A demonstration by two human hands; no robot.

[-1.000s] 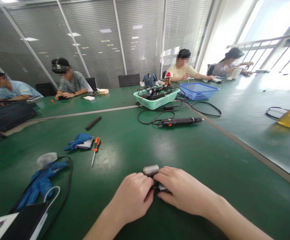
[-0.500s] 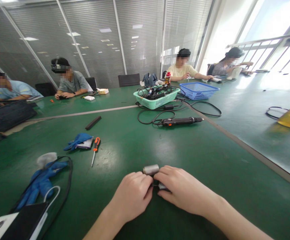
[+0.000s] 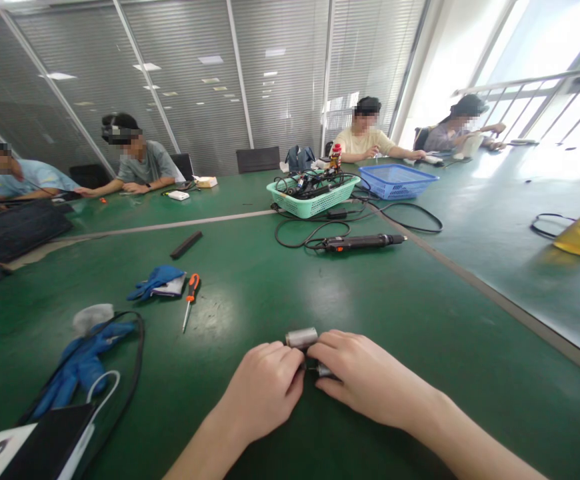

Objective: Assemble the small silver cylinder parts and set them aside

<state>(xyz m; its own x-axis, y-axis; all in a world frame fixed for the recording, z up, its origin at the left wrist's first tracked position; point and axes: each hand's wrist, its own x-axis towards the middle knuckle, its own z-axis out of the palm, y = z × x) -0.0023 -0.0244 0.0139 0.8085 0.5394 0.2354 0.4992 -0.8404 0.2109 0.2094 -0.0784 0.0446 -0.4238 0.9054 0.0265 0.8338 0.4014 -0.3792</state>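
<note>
My left hand (image 3: 270,383) is closed at the front of the green table, its fingers curled over something that they hide. Facing it, my right hand (image 3: 357,373) grips a small silver metal cylinder (image 3: 323,371). A thin dark pin sticks out of that cylinder toward the left fingers. Just beyond the fingertips lies a second silver metal cylinder (image 3: 301,338), on its side and close to both hands. How far the right fingertips touch this second one, I cannot tell.
Left are an orange-handled screwdriver (image 3: 191,297), blue gloves (image 3: 80,363), a black bar (image 3: 187,245) and a white-and-black device (image 3: 35,443). Ahead lie a corded electric screwdriver (image 3: 363,243), a green basket (image 3: 313,203) of cables and a blue basket (image 3: 399,183). Several people sit around the table.
My left hand has shifted very slightly left, away from the right one. A co-worker in grey at the back left has stretched an arm out along the table.
</note>
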